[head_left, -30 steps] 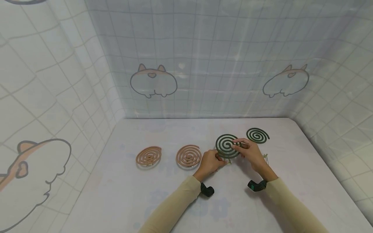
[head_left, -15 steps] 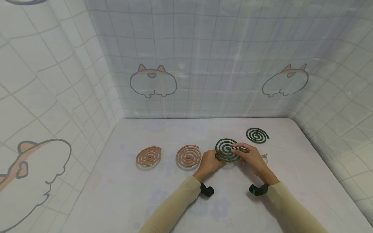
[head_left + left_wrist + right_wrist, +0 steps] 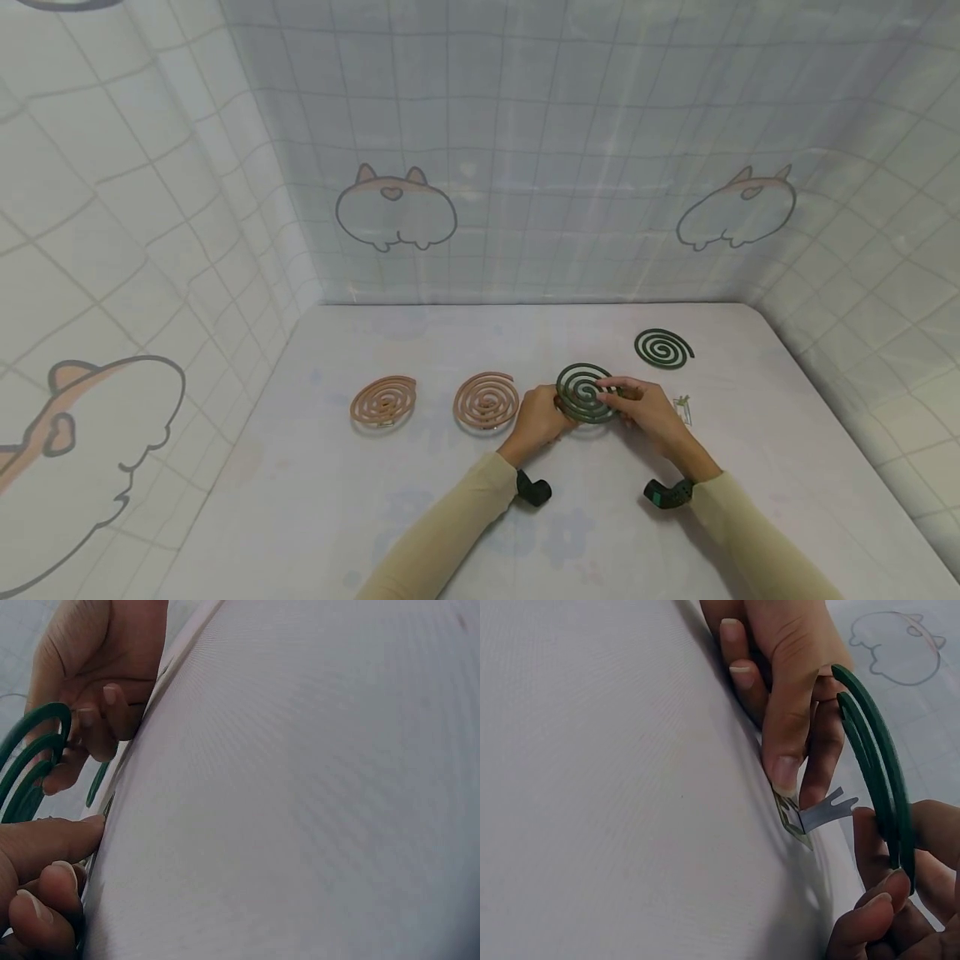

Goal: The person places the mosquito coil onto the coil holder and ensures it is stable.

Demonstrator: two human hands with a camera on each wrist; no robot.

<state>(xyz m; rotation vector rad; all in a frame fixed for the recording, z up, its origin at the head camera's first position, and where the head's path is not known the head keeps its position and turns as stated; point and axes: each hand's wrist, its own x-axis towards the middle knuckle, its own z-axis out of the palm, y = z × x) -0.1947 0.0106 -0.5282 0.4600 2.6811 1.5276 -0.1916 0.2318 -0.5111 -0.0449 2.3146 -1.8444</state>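
My right hand (image 3: 652,412) pinches a green mosquito coil (image 3: 889,754) by its right side, thumb and fingers on the spiral. In the right wrist view the coil stands tilted beside a small metal coil stand (image 3: 826,814), whose forked prong points up toward its inner turns. My left hand (image 3: 538,423) grips that stand's flat base low at the table, thumb on top. From the head view the coil hides the stand and my left fingertips. Behind my right hand lies a second green mosquito coil (image 3: 662,349).
Two brown mosquito coils, a left one (image 3: 383,402) and a middle one (image 3: 486,402), sit raised on metal stands on the white table (image 3: 450,508). Another metal stand (image 3: 682,408) is just right of my right hand. A patterned curtain (image 3: 540,208) encloses the back and sides.
My right hand has lowered the green mosquito coil toward the stand, bringing it slightly nearer to me. My left hand has stayed in place.
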